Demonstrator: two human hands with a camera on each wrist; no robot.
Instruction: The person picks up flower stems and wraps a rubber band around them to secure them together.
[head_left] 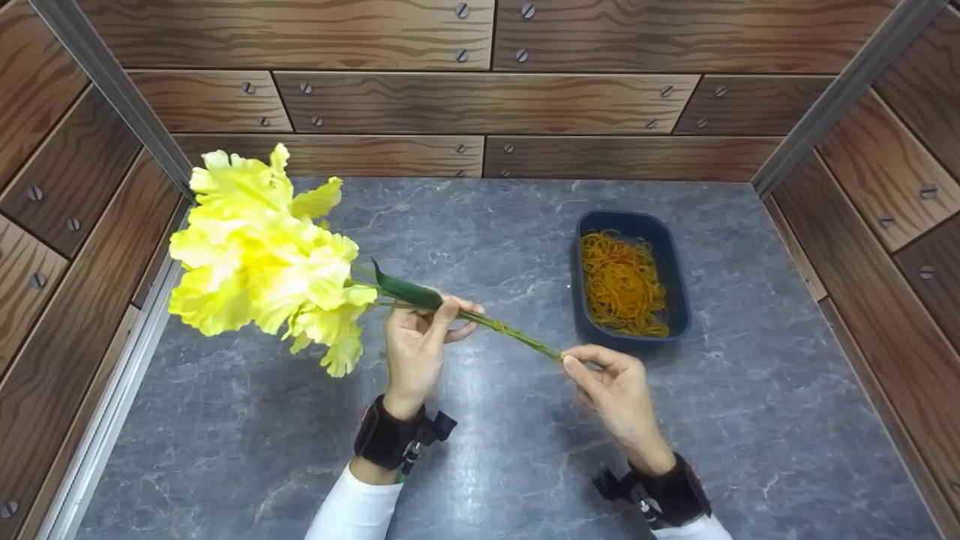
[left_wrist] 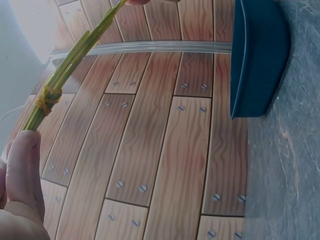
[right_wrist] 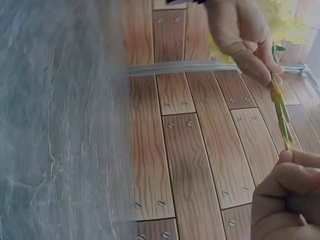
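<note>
A bunch of yellow artificial flowers is held above the table, its blooms to the left and its green stems slanting down to the right. My left hand grips the stems just below a dark green leaf. At the stem ends, my right hand pinches the tips between thumb and index finger. A yellow rubber band is wound round the stems a little beyond the left fingers, between the two hands. In the right wrist view the band sits close to the left fingertips.
A dark blue tub stands on the right of the grey marbled table. It holds a heap of yellow-orange rubber bands. Wood-patterned panels wall the table at the back and both sides.
</note>
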